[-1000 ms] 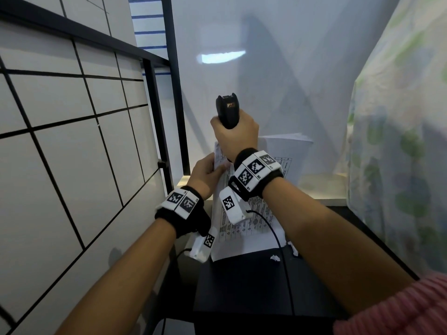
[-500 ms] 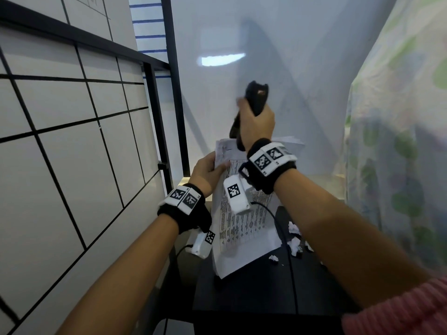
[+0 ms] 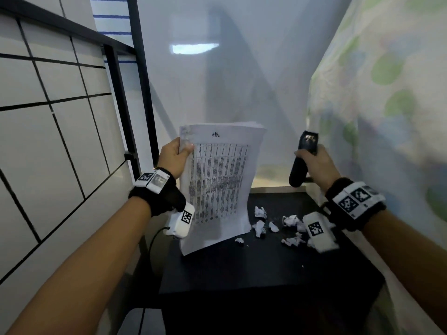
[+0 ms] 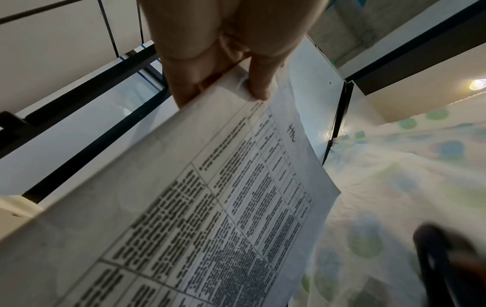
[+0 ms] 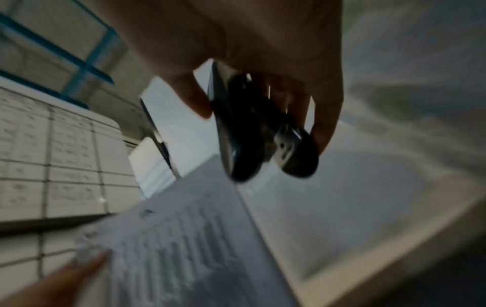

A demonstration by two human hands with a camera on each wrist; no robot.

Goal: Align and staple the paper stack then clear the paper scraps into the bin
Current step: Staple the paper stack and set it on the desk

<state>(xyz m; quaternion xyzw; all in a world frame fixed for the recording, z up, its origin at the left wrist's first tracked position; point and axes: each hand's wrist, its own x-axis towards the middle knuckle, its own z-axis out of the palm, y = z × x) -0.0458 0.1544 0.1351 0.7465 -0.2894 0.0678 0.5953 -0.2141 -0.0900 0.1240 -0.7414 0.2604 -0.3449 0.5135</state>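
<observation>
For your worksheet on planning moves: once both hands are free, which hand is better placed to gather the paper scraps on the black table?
Probably the right hand: holding the stapler, it hovers above the scraps, while the left hand pinches the paper stack farther left.

Both bare forearms reach forward, hands raised apart at about the same height.

The left hand (image 3: pixel 174 154) pinches the top corner of the white printed paper stack (image 3: pixel 219 182), thumb in front; the right hand (image 3: pixel 314 163) curls around the black plastic stapler (image 3: pixel 301 160), wrists banded in black straps.
</observation>
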